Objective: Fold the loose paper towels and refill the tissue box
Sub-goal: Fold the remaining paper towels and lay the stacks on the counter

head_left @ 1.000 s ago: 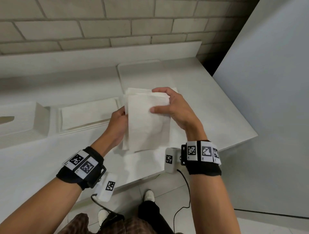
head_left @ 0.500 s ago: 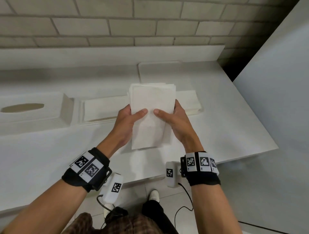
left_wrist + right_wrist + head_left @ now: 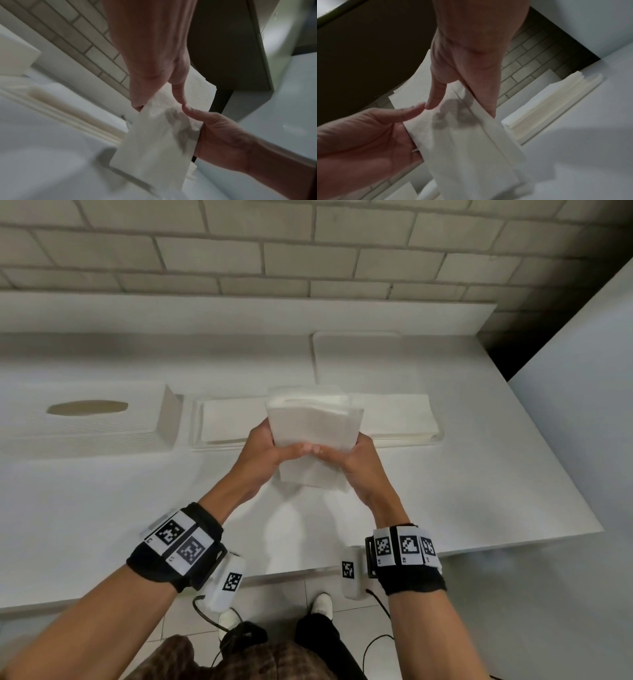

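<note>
Bare forearms, no sleeves. Left hand (image 3: 262, 451) and right hand (image 3: 359, 462) ungloved, no rings seen. Each wrist wears a black fabric wristband (image 3: 171, 547) carrying white rectangular tags printed with black square fiducial markers (image 3: 402, 546). Under each wrist hangs a white rounded plastic camera module (image 3: 227, 585) with its own black-and-white marker; thin black cables (image 3: 380, 606) trail down from the modules. Brown plaid garment (image 3: 233, 662) at the waist, black trousers (image 3: 322, 635), white shoes (image 3: 323, 606).

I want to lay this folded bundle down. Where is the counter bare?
Bare counter lies between its near edge and the tissue box, and right of the towel stack. The row of box, stack and flat tray is crowded.
</note>
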The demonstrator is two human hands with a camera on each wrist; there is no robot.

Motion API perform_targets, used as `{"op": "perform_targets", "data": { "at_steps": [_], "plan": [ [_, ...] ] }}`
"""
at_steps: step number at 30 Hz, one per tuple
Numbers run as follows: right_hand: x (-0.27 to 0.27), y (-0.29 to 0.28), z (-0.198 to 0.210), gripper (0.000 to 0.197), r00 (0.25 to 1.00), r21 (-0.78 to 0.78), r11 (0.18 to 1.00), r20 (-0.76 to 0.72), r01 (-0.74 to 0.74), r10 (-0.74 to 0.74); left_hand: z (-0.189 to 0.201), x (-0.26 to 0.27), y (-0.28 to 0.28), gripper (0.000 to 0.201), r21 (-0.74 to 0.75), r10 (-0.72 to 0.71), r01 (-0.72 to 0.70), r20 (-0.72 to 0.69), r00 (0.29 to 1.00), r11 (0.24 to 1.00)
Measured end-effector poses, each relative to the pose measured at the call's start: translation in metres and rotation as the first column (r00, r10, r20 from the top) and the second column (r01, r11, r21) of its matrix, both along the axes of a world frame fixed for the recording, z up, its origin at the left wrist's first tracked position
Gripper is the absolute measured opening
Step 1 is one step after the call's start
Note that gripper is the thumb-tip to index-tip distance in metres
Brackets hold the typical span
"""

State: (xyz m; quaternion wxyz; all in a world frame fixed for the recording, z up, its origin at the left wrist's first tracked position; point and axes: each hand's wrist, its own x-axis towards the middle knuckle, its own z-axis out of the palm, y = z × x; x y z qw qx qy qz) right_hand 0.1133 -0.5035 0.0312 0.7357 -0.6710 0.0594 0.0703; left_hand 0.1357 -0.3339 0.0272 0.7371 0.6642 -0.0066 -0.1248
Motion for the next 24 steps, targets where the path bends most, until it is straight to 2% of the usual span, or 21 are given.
{"op": "perform_targets", "data": {
  "at_steps": [5,8,11,14,17,21,24],
  "plan": [
    [-0.005,0.003,-0.016,0.04,0.999,-0.017,1.0,-0.044,-0.003,0.002,-0.018,-0.01,0.002,0.036,0.031,-0.001,0.002,-0.028,1.0,1.0],
    [-0.006,0.002,-0.019,0.037,1.0,-0.015,1.0,-0.023,0.011,-0.012,-0.012,-0.012,0.002,0.039,-0.027,0.024,-0.024,0.007,1.0,0.999],
    [-0.006,0.002,-0.018,0.032,1.0,0.02,1.0,-0.008,0.012,-0.012,-0.011,-0.011,0.004,0.049,-0.063,-0.009,0.011,0.025,1.0,0.998],
    [-0.007,0.006,-0.017,0.036,0.999,0.033,0.999,-0.017,-0.027,0.027,-0.019,-0.01,0.004,0.045,-0.003,-0.041,0.041,0.007,0.999,0.999],
    [-0.007,0.009,-0.016,0.03,1.0,0.029,1.0,-0.007,-0.009,0.009,-0.021,-0.013,0.001,0.038,0.021,-0.016,0.015,0.027,1.0,1.0],
    [-0.002,0.005,-0.016,0.034,0.999,0.015,1.0,0.037,0.023,-0.023,-0.019,-0.014,0.003,0.048,-0.017,0.006,-0.005,0.067,0.998,1.0],
    [-0.003,0.005,-0.021,0.037,1.0,-0.011,1.0,0.007,0.023,-0.023,-0.025,-0.014,0.005,0.054,0.021,-0.008,0.007,0.052,0.999,1.0]
  ]
}}
